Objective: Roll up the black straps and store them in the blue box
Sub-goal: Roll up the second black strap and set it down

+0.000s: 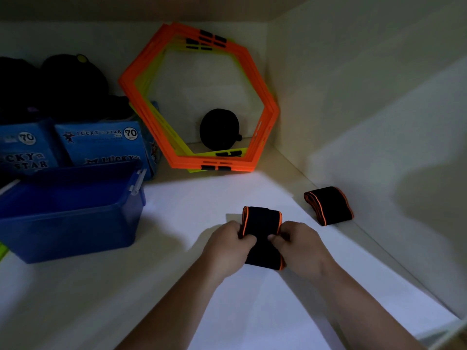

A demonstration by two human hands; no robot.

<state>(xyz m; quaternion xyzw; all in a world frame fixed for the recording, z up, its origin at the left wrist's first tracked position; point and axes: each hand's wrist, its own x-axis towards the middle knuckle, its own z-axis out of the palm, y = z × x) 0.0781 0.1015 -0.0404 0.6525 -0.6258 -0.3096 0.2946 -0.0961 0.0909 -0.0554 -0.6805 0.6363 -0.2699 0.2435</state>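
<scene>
A black strap with orange edging [262, 223] lies on the white shelf, partly rolled at its far end. My left hand [228, 245] pinches its left edge and my right hand [297, 245] pinches its right edge, thumbs on top. A second black strap [328, 205], folded into a loop, lies to the right by the side wall. The blue box [75, 223] stands open at the left, about a hand's width from the strap I hold; its inside looks bare.
Orange and yellow hexagon frames [267, 97] lean against the back wall, with a black round object [218, 128] behind them. Blue "Lucky Star" paper packs [98, 145] and dark bags [63, 84] sit behind the box. The shelf's side wall runs along the right.
</scene>
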